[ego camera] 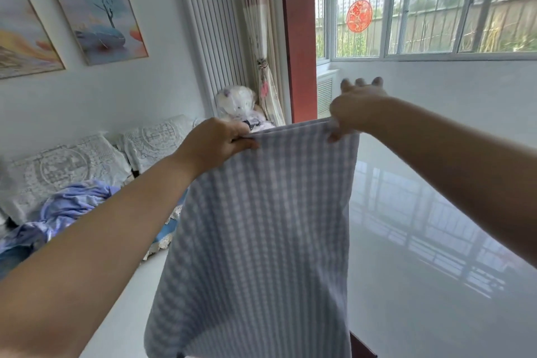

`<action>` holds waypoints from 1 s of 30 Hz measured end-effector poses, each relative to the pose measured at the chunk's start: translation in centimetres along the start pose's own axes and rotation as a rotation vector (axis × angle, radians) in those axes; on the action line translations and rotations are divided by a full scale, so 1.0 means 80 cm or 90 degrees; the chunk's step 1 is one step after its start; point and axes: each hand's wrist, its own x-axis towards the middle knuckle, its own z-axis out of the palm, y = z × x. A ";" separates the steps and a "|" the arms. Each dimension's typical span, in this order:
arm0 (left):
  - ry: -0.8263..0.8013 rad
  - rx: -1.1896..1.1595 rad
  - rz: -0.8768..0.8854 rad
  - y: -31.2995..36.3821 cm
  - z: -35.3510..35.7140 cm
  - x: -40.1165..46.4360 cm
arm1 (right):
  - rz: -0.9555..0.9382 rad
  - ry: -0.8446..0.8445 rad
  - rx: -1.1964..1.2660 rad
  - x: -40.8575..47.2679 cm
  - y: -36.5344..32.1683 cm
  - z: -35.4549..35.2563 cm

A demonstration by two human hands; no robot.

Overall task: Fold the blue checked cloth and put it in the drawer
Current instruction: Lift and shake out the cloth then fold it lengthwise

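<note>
The blue checked cloth (pixel 261 227) hangs in the air in front of me, doubled over, its top edge stretched level between my hands. My left hand (pixel 215 139) pinches the top left corner. At the top right corner, my right hand (pixel 354 107) grips with thumb and forefinger while the other fingers stick up. The cloth's lower part drops out of the bottom of the view. No drawer is visible.
A sofa (pixel 87 160) with white lace covers stands at the left, with a crumpled purple-blue cloth (pixel 69 206) on it and a wrapped plush toy (pixel 238 104) at its far end. A white radiator (pixel 215 49) and a curtain (pixel 261 38) lie behind. Glossy white floor (pixel 436 256) spreads to the right below windows.
</note>
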 end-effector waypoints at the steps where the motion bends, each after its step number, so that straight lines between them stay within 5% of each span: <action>1: 0.000 -0.006 0.007 0.005 0.002 0.002 | -0.071 0.026 0.062 -0.001 -0.010 -0.006; 4: -0.003 -0.010 0.018 0.021 0.006 0.006 | -0.256 0.118 0.333 -0.013 -0.059 -0.017; 9: 0.017 -0.102 -0.060 0.004 -0.005 -0.013 | -0.209 0.309 0.170 -0.002 -0.046 0.026; 14: 0.027 -0.149 -0.115 -0.009 -0.006 -0.021 | -0.211 0.371 0.172 0.013 -0.022 0.039; 30: -0.021 -0.109 -0.252 -0.050 0.036 -0.092 | -0.103 0.230 0.213 0.025 -0.033 0.021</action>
